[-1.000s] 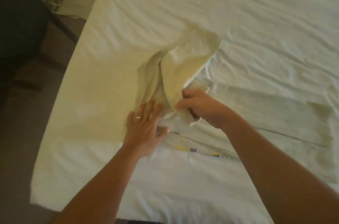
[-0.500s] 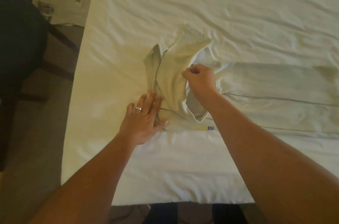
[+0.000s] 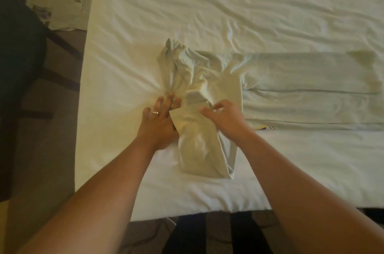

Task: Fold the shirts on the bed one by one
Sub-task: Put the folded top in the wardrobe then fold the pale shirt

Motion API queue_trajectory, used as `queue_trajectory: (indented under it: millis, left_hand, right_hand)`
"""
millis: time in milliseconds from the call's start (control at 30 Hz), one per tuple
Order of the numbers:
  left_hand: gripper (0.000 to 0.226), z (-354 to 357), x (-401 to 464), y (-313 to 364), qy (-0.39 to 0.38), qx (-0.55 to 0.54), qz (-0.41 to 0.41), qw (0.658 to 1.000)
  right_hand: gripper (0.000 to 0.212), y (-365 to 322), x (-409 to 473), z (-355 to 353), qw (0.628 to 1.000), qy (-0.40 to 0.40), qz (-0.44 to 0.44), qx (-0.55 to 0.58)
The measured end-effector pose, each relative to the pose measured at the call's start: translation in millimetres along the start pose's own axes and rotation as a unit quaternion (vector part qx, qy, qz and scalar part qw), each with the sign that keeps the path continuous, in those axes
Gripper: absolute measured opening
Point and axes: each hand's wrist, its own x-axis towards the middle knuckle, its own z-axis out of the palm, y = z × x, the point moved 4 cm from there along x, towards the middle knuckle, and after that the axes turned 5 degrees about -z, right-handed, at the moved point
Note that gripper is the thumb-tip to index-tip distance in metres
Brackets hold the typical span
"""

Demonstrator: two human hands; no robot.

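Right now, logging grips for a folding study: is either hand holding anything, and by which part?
The right hand pinches the pale shirt at the sleeve's top edge. The left hand lies flat, pressing the shirt's side, gripping nothing.
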Motion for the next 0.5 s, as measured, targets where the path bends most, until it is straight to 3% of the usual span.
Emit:
queue_trajectory:
  millis: [133, 200, 233, 300, 333, 367, 400, 433, 500]
  left_hand:
    - [0.091, 0.6, 0.3, 0.4, 0.001, -0.027, -0.008, 1.0]
    - [0.08, 1.5, 0.2, 1.8, 0.018, -0.015, -0.008, 1.0]
    - [0.077, 2.1, 0.3, 2.3, 0.033, -0.003, -0.008, 0.999]
    - [0.078, 3.1, 2.3, 1.6, 0.039, 0.002, -0.016, 0.999]
    - [0.079, 3.8, 3.4, 1.2, 0.032, 0.004, -0.018, 0.999]
    - [0.079, 4.3, 4.1, 1.6, 0.027, 0.004, -0.019, 0.999]
    - [0.081, 5.1, 4.0, 2.1, 0.024, 0.001, -0.019, 1.0]
    - [0.083, 5.0, 3.3, 2.3, 0.025, -0.006, -0.018, 1.0]
    - [0.084, 4.2, 1.1, 2.5, 0.044, -0.025, -0.015, 0.999]
  right_hand:
    - [0.015, -3.2, 1.4, 25.5, 0.993, -0.086, -0.049, -0.067]
    - [0.012, 0.0, -13.9, 23.6, 0.981, -0.19, -0.025, -0.032]
    - [0.017, 3.2, -29.1, 25.9, 0.951, -0.308, 0.015, -0.027]
    - [0.038, 15.1, -69.9, 26.4, 0.814, -0.548, 0.108, -0.156]
    - [0.048, 20.6, -83.2, 25.2, 0.753, -0.605, 0.131, -0.223]
    - [0.057, 22.4, -86.0, 24.5, 0.735, -0.612, 0.135, -0.258]
    - [0.065, 17.9, -80.6, 25.6, 0.763, -0.578, 0.123, -0.261]
    - [0.067, 10.6, -67.9, 28.5, 0.822, -0.504, 0.087, -0.251]
    - [0.056, -10.5, -34.4, 27.8, 0.931, -0.266, -0.044, -0.244]
